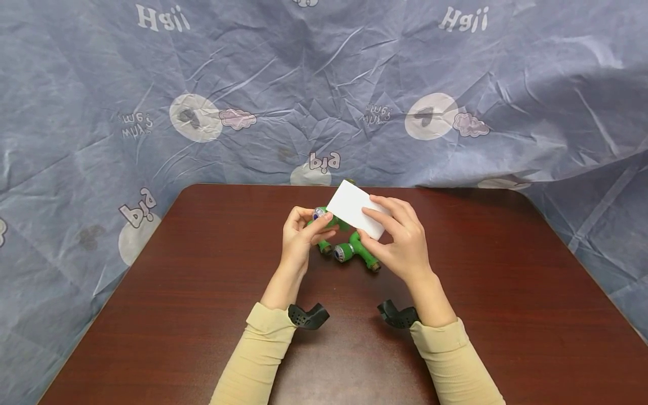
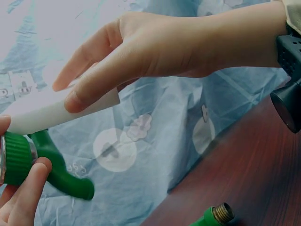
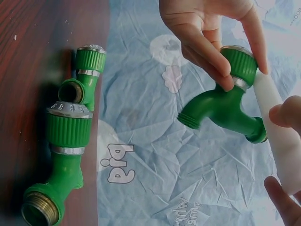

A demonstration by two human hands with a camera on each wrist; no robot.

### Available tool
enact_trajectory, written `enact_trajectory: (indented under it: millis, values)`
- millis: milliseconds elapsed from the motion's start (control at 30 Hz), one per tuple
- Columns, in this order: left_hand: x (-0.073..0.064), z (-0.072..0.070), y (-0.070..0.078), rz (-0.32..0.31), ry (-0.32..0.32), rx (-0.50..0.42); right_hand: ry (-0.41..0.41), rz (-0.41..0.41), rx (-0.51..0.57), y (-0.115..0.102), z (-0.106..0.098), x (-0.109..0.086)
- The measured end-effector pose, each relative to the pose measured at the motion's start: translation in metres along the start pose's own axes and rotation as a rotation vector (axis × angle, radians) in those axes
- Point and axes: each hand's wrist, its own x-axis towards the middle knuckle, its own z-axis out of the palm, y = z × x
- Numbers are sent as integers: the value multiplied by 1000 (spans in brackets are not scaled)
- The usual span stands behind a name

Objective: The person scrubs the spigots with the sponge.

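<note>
My left hand (image 1: 297,239) pinches a green faucet (image 3: 228,107) by its ribbed knob, which has a silver cap and collar. My right hand (image 1: 405,242) grips a white rectangular block (image 1: 350,205), sponge-like in look, fingers along one face and thumb at its edge. In the right wrist view the block's near end lies right beside the faucet knob, and a left fingertip reaches it. The faucet's curved spout and other pipe end show below the knob there. In the head view, hand and block hide much of this faucet.
Two more green faucets lie on the dark red-brown table (image 1: 202,292): one (image 1: 360,250) just below the hands, another (image 1: 324,246) left of it. Both wrists carry black camera mounts. A wrinkled blue-grey cloth (image 1: 304,101) hangs behind the table's far edge.
</note>
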Motion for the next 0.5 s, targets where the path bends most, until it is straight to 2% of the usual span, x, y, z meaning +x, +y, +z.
enact_trajectory:
  millis: [267,500]
  values:
    - [0,-2,-2,22,-49,121,-1,19,-11,2,-1,-1]
    - [1,-6,-1,-24,-105,122,-27,47,-10,3,-1,-2]
